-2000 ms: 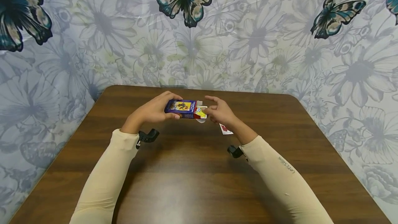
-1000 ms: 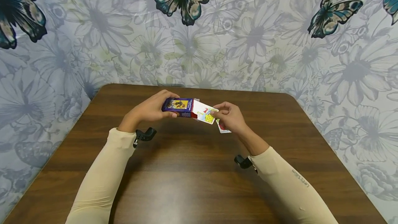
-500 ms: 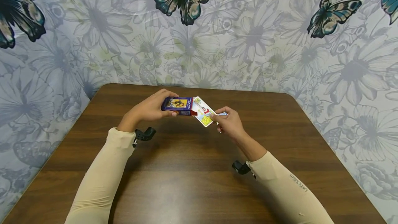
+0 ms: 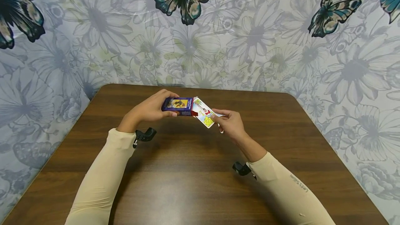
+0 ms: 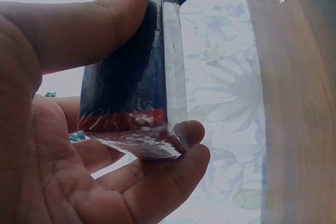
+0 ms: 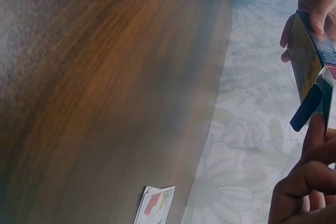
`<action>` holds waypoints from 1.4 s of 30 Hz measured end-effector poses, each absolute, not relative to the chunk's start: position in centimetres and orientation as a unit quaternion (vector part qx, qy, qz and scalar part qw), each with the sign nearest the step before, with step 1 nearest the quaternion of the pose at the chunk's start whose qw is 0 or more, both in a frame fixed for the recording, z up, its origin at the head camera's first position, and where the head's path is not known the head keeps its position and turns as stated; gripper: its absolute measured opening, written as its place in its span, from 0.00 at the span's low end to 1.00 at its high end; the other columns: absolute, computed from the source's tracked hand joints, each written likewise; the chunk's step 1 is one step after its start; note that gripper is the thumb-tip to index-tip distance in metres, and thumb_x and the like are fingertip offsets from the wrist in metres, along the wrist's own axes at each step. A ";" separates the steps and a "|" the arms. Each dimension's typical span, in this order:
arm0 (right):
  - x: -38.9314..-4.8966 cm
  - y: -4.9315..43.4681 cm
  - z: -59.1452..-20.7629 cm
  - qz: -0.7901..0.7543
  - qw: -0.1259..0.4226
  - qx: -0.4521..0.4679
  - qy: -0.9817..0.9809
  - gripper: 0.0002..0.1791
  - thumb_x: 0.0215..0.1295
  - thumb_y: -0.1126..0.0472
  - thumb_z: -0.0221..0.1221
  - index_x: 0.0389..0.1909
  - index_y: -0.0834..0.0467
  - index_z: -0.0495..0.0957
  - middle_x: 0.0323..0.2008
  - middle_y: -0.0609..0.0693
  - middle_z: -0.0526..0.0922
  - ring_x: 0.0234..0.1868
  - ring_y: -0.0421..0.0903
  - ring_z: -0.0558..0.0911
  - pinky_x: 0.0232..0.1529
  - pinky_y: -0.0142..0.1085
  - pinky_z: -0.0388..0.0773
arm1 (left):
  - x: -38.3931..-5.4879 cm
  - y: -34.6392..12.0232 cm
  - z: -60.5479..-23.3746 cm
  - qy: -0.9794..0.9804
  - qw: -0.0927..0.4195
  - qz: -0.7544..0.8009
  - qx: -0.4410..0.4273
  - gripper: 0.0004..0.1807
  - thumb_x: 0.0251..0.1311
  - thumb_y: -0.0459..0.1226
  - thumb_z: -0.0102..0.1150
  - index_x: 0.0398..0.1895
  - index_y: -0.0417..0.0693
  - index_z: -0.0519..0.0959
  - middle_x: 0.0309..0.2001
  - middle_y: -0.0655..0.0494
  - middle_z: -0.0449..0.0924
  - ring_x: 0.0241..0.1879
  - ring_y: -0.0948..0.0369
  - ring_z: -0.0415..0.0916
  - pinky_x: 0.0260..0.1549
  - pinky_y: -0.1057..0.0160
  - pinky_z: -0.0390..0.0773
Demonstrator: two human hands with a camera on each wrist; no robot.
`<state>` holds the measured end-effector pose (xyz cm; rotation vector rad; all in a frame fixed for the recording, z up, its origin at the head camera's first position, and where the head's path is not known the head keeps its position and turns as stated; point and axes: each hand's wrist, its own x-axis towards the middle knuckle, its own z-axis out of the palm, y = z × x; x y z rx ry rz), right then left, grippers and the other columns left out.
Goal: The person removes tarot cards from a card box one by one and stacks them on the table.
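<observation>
Above the wooden table (image 4: 175,173), the left hand (image 4: 150,107) is gripping the blue box (image 4: 178,104) between thumb and fingers, its long axis running left to right in the head view, its open end facing rightward. The right hand (image 4: 230,122) is pinching a card (image 4: 203,111), which is slanting down rightward beside that end.

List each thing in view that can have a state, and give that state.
Blue card box: open at one end, held by the left hand.
Box flap: folded outward.
Picture card: at the open end, tilted against the box, pinched by the right hand.
Loose cards: lying on the table, edges misaligned.
</observation>
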<state>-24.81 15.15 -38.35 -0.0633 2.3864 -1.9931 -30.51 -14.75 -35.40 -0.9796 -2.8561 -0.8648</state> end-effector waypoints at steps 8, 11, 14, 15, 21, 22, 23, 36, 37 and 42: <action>-25.0 15.1 -38.9 -0.578 -0.057 -0.012 0.814 0.16 0.59 0.62 0.68 0.47 0.61 0.85 0.26 0.50 0.80 0.23 0.38 0.71 0.19 0.28 0.65 | -30.4 -14.7 -35.3 -0.910 -0.001 -0.275 -0.311 0.36 0.56 0.47 0.71 0.66 0.47 0.68 0.61 0.48 0.69 0.56 0.53 0.68 0.58 0.47 0.70; -25.1 15.1 -38.9 -0.557 -0.067 -0.013 0.828 0.15 0.58 0.60 0.69 0.46 0.60 0.86 0.27 0.54 0.82 0.22 0.38 0.72 0.19 0.28 0.65 | -30.4 -14.7 -35.3 -0.911 -0.002 -0.272 -0.310 0.36 0.56 0.47 0.70 0.66 0.47 0.68 0.61 0.47 0.69 0.56 0.52 0.68 0.57 0.47 0.70; -25.0 15.2 -38.9 -0.540 -0.063 -0.015 0.839 0.15 0.59 0.58 0.69 0.45 0.60 0.86 0.27 0.56 0.84 0.19 0.37 0.71 0.17 0.29 0.64 | -30.4 -14.7 -35.4 -0.911 -0.002 -0.271 -0.310 0.36 0.56 0.47 0.70 0.66 0.47 0.68 0.61 0.47 0.69 0.56 0.52 0.68 0.57 0.47 0.70; -25.0 15.2 -38.8 -0.537 -0.060 -0.016 0.842 0.15 0.59 0.58 0.69 0.45 0.60 0.86 0.27 0.56 0.85 0.18 0.36 0.71 0.17 0.29 0.64 | -30.4 -14.7 -35.4 -0.912 -0.002 -0.271 -0.309 0.36 0.56 0.47 0.71 0.66 0.48 0.68 0.61 0.48 0.69 0.56 0.53 0.68 0.57 0.47 0.70; -24.8 15.2 -38.8 -0.545 -0.026 -0.012 0.838 0.15 0.61 0.57 0.67 0.45 0.62 0.80 0.22 0.50 0.84 0.15 0.37 0.69 0.17 0.29 0.63 | -30.4 -14.6 -35.4 -0.911 -0.011 -0.271 -0.310 0.36 0.57 0.47 0.70 0.67 0.48 0.67 0.62 0.48 0.68 0.56 0.53 0.68 0.57 0.48 0.70; -24.8 15.2 -38.8 -0.547 -0.021 -0.009 0.837 0.15 0.61 0.57 0.66 0.45 0.62 0.79 0.22 0.49 0.84 0.15 0.37 0.69 0.17 0.30 0.64 | -30.4 -14.6 -35.3 -0.911 -0.013 -0.271 -0.310 0.36 0.58 0.47 0.69 0.67 0.48 0.67 0.62 0.48 0.68 0.56 0.53 0.68 0.58 0.47 0.70; -24.8 15.2 -38.8 -0.549 -0.016 -0.007 0.836 0.16 0.61 0.57 0.66 0.45 0.63 0.79 0.23 0.51 0.85 0.14 0.37 0.69 0.17 0.30 0.65 | -30.4 -14.6 -35.3 -0.912 -0.016 -0.270 -0.309 0.36 0.58 0.47 0.69 0.67 0.48 0.67 0.62 0.48 0.67 0.56 0.53 0.68 0.58 0.47 0.69; -24.3 14.8 -39.0 -0.604 0.040 0.026 0.796 0.16 0.64 0.59 0.64 0.47 0.63 0.73 0.18 0.40 0.81 0.12 0.38 0.66 0.18 0.30 0.65 | -30.5 -14.6 -35.3 -0.913 -0.018 -0.271 -0.306 0.37 0.58 0.48 0.69 0.67 0.48 0.67 0.62 0.48 0.67 0.57 0.52 0.67 0.59 0.47 0.69; -24.3 14.8 -39.0 -0.605 0.039 0.028 0.795 0.17 0.64 0.59 0.64 0.47 0.63 0.73 0.18 0.40 0.80 0.12 0.38 0.67 0.18 0.30 0.66 | -30.5 -14.6 -35.3 -0.912 -0.017 -0.272 -0.306 0.37 0.58 0.48 0.69 0.67 0.47 0.67 0.62 0.48 0.67 0.57 0.53 0.67 0.59 0.47 0.69; -24.3 15.3 -38.9 -0.622 0.031 0.036 0.782 0.18 0.65 0.59 0.64 0.50 0.64 0.74 0.18 0.42 0.79 0.13 0.38 0.67 0.18 0.29 0.66 | -30.5 -14.6 -35.4 -0.911 -0.011 -0.276 -0.305 0.36 0.57 0.47 0.70 0.66 0.47 0.68 0.61 0.48 0.68 0.56 0.53 0.68 0.59 0.47 0.70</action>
